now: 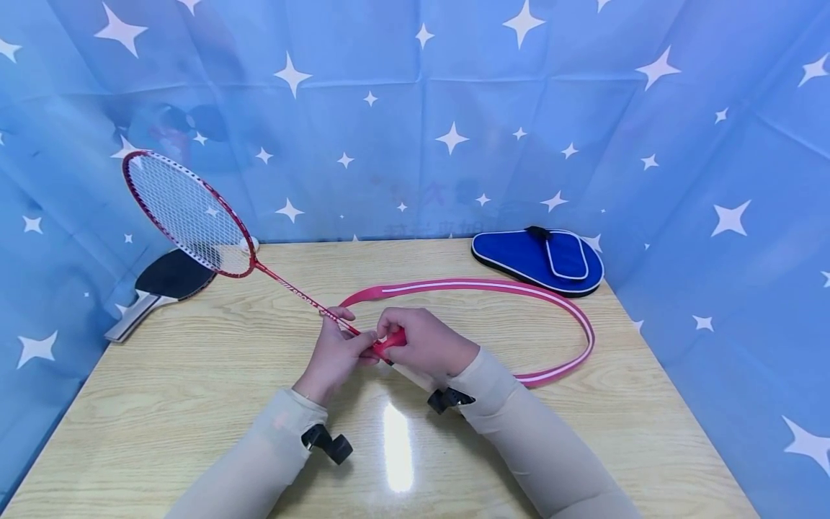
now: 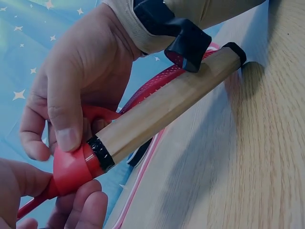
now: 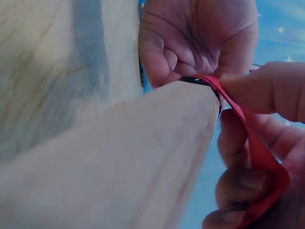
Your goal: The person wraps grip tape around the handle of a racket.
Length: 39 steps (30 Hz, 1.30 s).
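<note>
My left hand (image 1: 333,360) holds a red badminton racket (image 1: 285,285) near the top of its handle, the head raised to the far left. The handle (image 2: 167,105) is bare wood with black bands at its ends. Red grip tape (image 2: 71,167) lies round the cone above the upper black band. My right hand (image 1: 431,342) pinches this tape close to the handle, and in the right wrist view a stretch of the tape (image 3: 267,176) runs through its curled fingers. The rest of the tape, with a white stripe, loops over the table at right.
A black table tennis bat (image 1: 175,274) lies at the left of the wooden table (image 1: 194,375), partly behind the racket head. A whitish round object (image 1: 249,245) is near it. At the back right lies a blue bat case (image 1: 512,249). A starry blue curtain (image 1: 389,130) surrounds the table.
</note>
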Motion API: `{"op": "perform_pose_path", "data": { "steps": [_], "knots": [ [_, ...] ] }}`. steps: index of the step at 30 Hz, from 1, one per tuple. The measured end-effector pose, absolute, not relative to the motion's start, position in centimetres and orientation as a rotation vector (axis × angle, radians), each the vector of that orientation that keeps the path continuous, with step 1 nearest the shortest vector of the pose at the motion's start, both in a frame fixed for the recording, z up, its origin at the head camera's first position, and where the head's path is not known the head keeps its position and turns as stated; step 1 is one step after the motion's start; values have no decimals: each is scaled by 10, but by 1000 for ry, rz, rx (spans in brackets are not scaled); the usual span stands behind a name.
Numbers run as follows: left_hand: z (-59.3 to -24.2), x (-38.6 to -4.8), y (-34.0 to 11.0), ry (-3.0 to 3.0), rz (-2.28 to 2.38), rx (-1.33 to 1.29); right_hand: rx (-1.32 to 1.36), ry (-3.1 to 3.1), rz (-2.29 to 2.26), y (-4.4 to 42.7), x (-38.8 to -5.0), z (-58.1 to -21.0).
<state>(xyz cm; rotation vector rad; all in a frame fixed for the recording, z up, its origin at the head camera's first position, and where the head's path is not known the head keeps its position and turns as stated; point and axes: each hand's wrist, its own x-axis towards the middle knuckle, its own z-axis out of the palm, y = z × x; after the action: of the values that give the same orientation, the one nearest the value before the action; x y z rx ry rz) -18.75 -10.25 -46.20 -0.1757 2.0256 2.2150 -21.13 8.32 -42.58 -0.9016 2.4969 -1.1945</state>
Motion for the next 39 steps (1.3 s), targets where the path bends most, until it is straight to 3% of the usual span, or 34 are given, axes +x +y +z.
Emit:
{"op": "perform_pose_path", "data": {
  "steps": [27, 39],
  "knots": [
    [-457, -187, -107, 2015, 2139, -53, -699, 2235, -1371, 88, -218, -426],
    [-455, -188, -110, 2029, 2118, -71, -778, 2279, -1341, 88, -220, -429]
  ]
}}
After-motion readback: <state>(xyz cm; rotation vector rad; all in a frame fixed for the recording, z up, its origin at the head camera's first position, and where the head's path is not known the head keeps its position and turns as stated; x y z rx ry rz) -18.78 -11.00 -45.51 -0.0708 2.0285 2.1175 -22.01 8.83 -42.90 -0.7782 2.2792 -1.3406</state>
